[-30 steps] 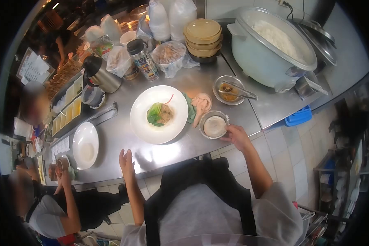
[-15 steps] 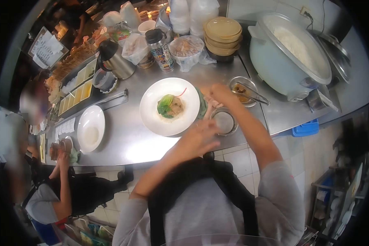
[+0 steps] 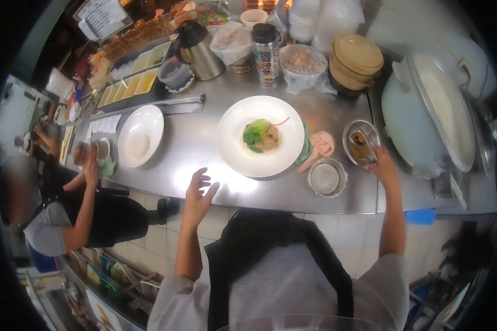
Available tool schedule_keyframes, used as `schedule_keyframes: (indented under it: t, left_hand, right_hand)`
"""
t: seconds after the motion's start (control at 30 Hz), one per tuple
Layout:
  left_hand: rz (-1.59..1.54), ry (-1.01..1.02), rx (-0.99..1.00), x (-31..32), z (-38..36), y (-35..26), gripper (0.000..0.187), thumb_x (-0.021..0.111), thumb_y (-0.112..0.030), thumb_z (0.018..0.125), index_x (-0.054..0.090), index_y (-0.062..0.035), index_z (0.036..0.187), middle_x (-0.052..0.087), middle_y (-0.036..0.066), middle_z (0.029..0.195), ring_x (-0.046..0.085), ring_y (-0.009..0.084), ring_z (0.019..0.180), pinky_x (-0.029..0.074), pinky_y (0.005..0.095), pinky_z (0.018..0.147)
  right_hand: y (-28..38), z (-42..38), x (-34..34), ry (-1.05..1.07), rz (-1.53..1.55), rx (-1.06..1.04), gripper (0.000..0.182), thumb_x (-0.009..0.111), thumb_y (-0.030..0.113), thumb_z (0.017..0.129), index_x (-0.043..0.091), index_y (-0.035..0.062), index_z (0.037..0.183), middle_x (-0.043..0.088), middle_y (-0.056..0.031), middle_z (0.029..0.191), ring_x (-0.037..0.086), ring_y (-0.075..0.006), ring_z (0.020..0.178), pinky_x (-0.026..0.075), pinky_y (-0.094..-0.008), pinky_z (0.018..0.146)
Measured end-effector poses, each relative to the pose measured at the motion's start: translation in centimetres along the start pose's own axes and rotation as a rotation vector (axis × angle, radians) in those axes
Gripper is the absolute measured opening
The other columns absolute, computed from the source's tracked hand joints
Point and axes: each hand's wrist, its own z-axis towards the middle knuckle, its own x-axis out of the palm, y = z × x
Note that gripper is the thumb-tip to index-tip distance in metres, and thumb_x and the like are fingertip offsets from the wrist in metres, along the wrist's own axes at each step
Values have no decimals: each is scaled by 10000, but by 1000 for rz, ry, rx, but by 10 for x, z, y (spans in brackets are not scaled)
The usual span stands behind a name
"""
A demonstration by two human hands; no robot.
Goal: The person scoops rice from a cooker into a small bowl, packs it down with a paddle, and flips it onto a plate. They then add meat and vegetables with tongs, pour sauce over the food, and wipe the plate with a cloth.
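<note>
My right hand [image 3: 385,165] is at the right rim of a small metal bowl [image 3: 346,144], its fingers closed on the end of metal tongs [image 3: 371,156]. The tongs rest in the bowl, among brown pieces in dark liquid. My left hand [image 3: 200,193] hovers empty over the counter's front edge, fingers apart. Between my hands stands a wide white plate [image 3: 232,156] with a mound of food [image 3: 269,138], green leafy vegetable [image 3: 254,135] and a thin red strip [image 3: 283,121]. A pink cloth [image 3: 321,144] and a green cloth lie right of the plate, behind a round metal tin [image 3: 327,177].
A large rice cooker [image 3: 405,121] stands at the right. Along the back are stacked tan bowls [image 3: 350,60], a patterned bottle [image 3: 266,58], bagged tubs and a steel jug [image 3: 201,55]. Another white dish [image 3: 156,129] sits left. A co-worker [image 3: 55,220] handles containers at the far left.
My right hand has moved from the cloth to the tongs in the metal bowl. My left hand has drawn back left, away from the tin. The camera view has shifted.
</note>
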Motion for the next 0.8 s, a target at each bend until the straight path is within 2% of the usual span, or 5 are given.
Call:
schedule_keyframes:
  t: [0.2, 0.33, 0.47, 0.67, 0.8]
  left_hand:
    - [-71, 18, -61, -8, -7, 21, 492, 666, -209, 772, 463, -46, 1189, 547, 93, 988, 552, 174, 854, 433, 282, 713]
    - [-116, -35, -76, -22, -18, 41, 460, 658, -186, 781, 477, -22, 1171, 548, 106, 988, 552, 172, 850, 444, 262, 692]
    - [-124, -28, -74, -30, -18, 56, 430, 643, -156, 791, 484, -3, 1160, 547, 114, 987, 549, 167, 858, 456, 256, 691]
    - [-134, -22, -32, -44, -16, 41, 390, 622, -135, 803, 499, 5, 1146, 547, 108, 990, 547, 160, 866, 460, 261, 708]
    - [-178, -29, -28, -59, -28, 55, 375, 614, -117, 803, 503, 11, 1137, 551, 98, 963, 545, 153, 863, 459, 269, 741]
  right_hand:
    - [-11, 0, -9, -120, -145, -35, 570, 628, 104, 740, 400, 40, 1258, 496, -244, 1132, 516, -400, 983, 421, -417, 831]
    - [14, -23, -39, -94, -301, 134, 468, 616, 101, 751, 465, -6, 1181, 536, -225, 1076, 536, -384, 956, 432, -426, 804]
    - [82, -6, -55, -69, -340, -134, 342, 604, 105, 744, 551, 18, 1070, 594, -155, 975, 572, -325, 882, 452, -412, 749]
    - [160, 83, 24, -49, -434, -696, 271, 559, 93, 710, 614, 71, 974, 617, -115, 880, 604, -271, 781, 470, -388, 678]
    - [172, 124, 59, -37, -553, -757, 167, 551, 98, 700, 632, 69, 843, 629, -104, 812, 616, -272, 745, 479, -383, 638]
